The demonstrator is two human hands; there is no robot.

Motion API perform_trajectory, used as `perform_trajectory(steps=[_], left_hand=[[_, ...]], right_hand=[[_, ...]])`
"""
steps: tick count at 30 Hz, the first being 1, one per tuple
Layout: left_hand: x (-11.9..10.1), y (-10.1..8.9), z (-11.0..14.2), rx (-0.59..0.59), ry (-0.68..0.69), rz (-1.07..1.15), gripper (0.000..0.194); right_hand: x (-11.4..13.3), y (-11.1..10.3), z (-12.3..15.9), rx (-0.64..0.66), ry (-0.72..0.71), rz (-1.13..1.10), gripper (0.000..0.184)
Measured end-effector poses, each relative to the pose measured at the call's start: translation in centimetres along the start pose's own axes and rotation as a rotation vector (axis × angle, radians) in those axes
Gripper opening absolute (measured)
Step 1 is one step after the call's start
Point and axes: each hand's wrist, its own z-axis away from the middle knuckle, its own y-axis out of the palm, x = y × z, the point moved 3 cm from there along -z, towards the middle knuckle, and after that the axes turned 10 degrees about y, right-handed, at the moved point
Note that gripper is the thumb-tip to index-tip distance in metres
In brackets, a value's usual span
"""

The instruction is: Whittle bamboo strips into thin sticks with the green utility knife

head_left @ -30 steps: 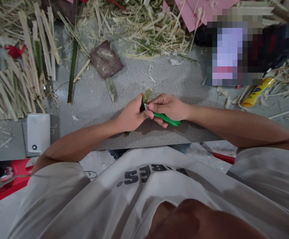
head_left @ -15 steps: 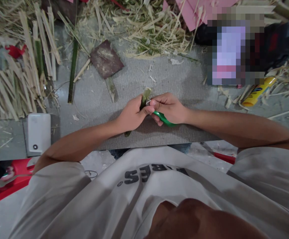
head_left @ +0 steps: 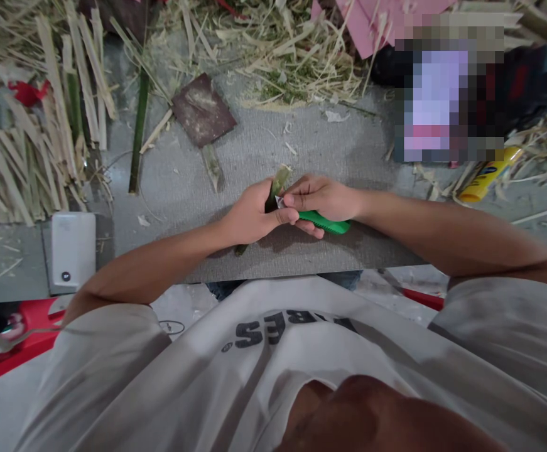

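In the head view, my left hand [head_left: 250, 216] is closed around a green bamboo strip [head_left: 280, 178], whose upper end sticks out above the fingers and whose lower end shows under the wrist. My right hand [head_left: 323, 199] grips a green-handled utility knife [head_left: 324, 222], its bare metal tip lying against or close beside the strip. The left thumb reaches across to the front of the knife's handle. Fingers hide most of the blade and the middle of the strip.
A brown square plate [head_left: 205, 110] lies beyond my hands. Left are cut bamboo strips [head_left: 19, 163] and a white phone-like device [head_left: 73, 250]. Pale shavings [head_left: 273, 56] heap at the back. To the right lies a yellow tube [head_left: 491, 174]. The table's edge [head_left: 301, 274] runs before my body.
The right hand has turned slightly, so more of the knife's green handle shows. The knife's tip sits a little lower along the strip. The left hand keeps its hold.
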Motion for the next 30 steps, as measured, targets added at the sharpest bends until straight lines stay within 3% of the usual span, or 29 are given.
perform_trajectory(steps=[6,12,22,25,30], left_hand=[[-0.3,-0.1,0.1,0.003,0.005,-0.069,0.071],[-0.8,0.2,-0.1,-0.028,-0.027,-0.09,0.069],[-0.6,-0.1,0.0,-0.007,-0.072,0.001,0.068],[-0.6,0.0,0.0,0.001,-0.062,-0.013,0.069],[-0.9,0.1,-0.1,-0.004,-0.03,-0.092,0.07]], right_hand=[[-0.2,0.9,0.0,-0.11,-0.109,-0.013,0.059],[-0.4,1.2,-0.2,-0.304,-0.297,-0.003,0.062],[0.4,-0.3,-0.1,0.021,-0.008,-0.005,0.058],[0.5,-0.3,-0.1,0.013,-0.007,-0.016,0.057],[0.2,0.8,0.0,-0.143,-0.102,-0.027,0.06]])
